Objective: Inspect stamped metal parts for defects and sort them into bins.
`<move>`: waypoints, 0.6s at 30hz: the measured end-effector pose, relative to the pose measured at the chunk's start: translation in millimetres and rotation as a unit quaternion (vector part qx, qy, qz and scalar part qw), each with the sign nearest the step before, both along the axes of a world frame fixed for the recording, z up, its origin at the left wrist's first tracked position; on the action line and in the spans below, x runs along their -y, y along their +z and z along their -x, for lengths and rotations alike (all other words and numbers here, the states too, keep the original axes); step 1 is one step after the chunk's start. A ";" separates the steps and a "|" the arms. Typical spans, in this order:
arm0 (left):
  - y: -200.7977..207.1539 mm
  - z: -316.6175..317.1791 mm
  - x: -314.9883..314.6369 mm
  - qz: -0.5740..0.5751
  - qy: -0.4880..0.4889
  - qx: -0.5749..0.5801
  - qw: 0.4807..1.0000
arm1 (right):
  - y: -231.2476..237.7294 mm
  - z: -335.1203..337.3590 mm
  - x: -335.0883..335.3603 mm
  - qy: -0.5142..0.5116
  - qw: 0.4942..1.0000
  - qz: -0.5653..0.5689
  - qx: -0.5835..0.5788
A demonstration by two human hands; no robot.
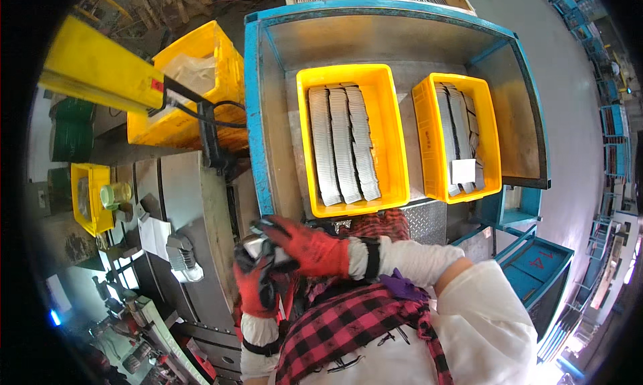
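My left hand (255,286), in a red and black glove, is closed around a small silvery metal piece (254,247). My right hand (309,248), gloved the same way, reaches across from the right, its fingers bent over that piece. The gloves cover most of the piece, so its full shape is hidden. Beyond my hands, a yellow bin (395,157) holds rows of stacked thin metal plates (340,144). A second yellow bin (492,144) to its right contains more plates, with a white card (463,171) on top.
A blue-framed metal box (402,13) surrounds both bins. On my left is a grey machine table (181,184) with a small stack of metal plates (181,253) on it. A yellow machine arm (100,67) juts in at upper left. A blue cart (536,268) stands at right.
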State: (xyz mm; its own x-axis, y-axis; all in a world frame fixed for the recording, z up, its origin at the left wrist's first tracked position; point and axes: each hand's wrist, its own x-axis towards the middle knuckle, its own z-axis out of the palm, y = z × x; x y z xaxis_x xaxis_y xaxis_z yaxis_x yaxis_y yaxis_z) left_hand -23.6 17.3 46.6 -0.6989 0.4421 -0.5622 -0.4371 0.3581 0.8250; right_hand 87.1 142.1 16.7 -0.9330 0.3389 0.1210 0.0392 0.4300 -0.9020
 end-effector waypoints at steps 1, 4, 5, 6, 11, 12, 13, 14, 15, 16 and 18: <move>2.7 -6.7 -19.3 -0.049 -0.013 0.062 0.997 | -0.7 -12.6 -13.0 -0.011 0.998 0.060 0.011; 0.4 -24.3 -79.2 -0.073 -0.118 0.125 0.982 | -17.4 -43.8 -39.1 -0.109 0.972 0.198 -0.057; -3.6 -25.7 -98.3 -0.074 -0.120 0.122 0.982 | -32.1 -50.5 -45.9 -0.134 0.953 0.265 -0.055; -8.9 -25.0 -112.1 -0.069 -0.150 0.167 0.972 | -34.7 -53.0 -53.3 -0.153 0.929 0.334 -0.052; -43.4 -28.3 -167.5 -0.149 -0.518 -0.157 0.827 | -41.2 -82.7 -105.0 -0.286 0.901 0.320 -0.062; -47.1 -34.1 -178.9 -0.152 -0.517 -0.161 0.827 | -36.7 -87.0 -115.5 -0.298 0.883 0.360 -0.026; -50.2 -43.0 -190.4 -0.162 -0.419 -0.004 0.893 | -54.7 -86.1 -122.9 -0.281 0.871 0.400 -0.052; -55.9 -52.5 -206.3 -0.169 -0.315 0.161 0.920 | -74.9 -90.5 -133.2 -0.275 0.854 0.435 -0.075; -54.9 -51.0 -214.3 -0.163 -0.298 0.194 0.921 | -58.2 -83.4 -149.5 -0.274 0.855 0.434 -0.077; -56.2 -50.0 -220.3 -0.163 -0.298 0.191 0.921 | -40.4 -76.4 -168.7 -0.256 0.911 0.302 0.117; -59.5 -55.1 -230.6 -0.206 -0.234 0.197 0.929 | -49.6 -78.8 -181.7 -0.234 0.911 0.149 0.305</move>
State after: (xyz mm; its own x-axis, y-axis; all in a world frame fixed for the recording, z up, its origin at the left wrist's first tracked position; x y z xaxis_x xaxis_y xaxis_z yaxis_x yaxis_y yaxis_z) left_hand 31.5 247.9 -12.9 -0.1513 0.8809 -0.4485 -0.6105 0.2736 0.7432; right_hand 166.0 323.7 -32.9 -0.5410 0.6496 -0.5342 0.6886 -0.0226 -0.7248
